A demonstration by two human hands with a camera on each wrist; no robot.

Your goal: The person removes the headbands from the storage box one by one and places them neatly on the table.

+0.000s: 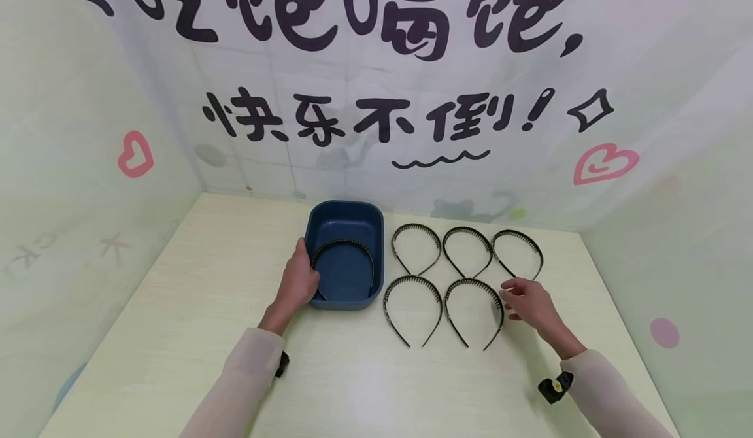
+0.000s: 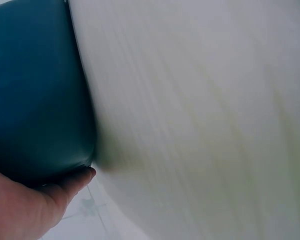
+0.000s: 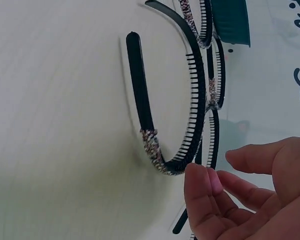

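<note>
My left hand [image 1: 301,274] grips the left side of a blue bin [image 1: 376,255], thumb over the rim; in the left wrist view my fingers [image 2: 80,181] lie along its outer wall. Inside the bin lies a black toothed headband [image 1: 343,240]. My right hand [image 1: 529,302] is beside the right headband of the front row [image 1: 473,282], thumb apart from the fingers. In the right wrist view that headband [image 3: 195,110] shows glittery decoration, and my fingertips [image 3: 195,175] are at its curved end; whether they touch it I cannot tell.
Another headband [image 1: 412,278] lies at the front left of the group. Three more, a left one [image 1: 416,226], a middle one [image 1: 467,230] and a right one [image 1: 518,233], form the back row. Printed wall sheets [image 1: 376,183] enclose the pale table [image 1: 353,372].
</note>
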